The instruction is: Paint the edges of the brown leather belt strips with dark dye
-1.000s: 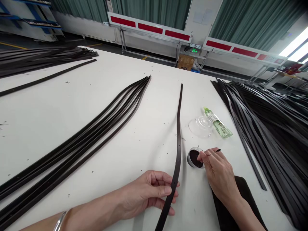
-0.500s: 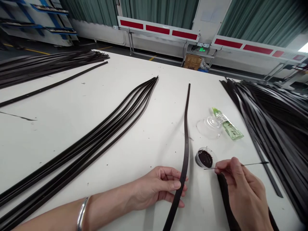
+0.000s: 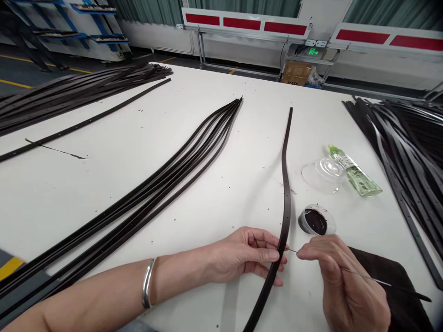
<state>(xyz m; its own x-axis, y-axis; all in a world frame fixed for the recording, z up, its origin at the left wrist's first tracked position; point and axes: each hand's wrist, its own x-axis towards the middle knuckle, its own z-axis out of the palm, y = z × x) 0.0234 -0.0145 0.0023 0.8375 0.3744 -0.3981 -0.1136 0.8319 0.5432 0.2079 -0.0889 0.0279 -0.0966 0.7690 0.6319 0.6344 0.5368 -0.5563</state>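
Note:
My left hand [image 3: 247,254] pinches a long dark strap [image 3: 285,184] with punched holes, holding it on edge near the table's front. The strap runs away from me across the white table [image 3: 104,175]. My right hand [image 3: 342,286] is closed on a thin stick [image 3: 367,277], whose fine tip touches the strap's edge beside my left thumb. A small round pot of dark paste [image 3: 315,220] stands just right of the strap, close behind my right hand.
A fan of several dark straps [image 3: 166,184] lies to the left. More straps are piled at the far left [image 3: 69,87] and along the right edge [image 3: 411,143]. A clear lid [image 3: 323,173], a green bottle [image 3: 356,173] and a dark cloth [image 3: 391,281] lie to the right.
My right hand drew the stick out of the pot and swung it left, bringing the tip against the strap's edge. My left hand kept its hold on the strap.

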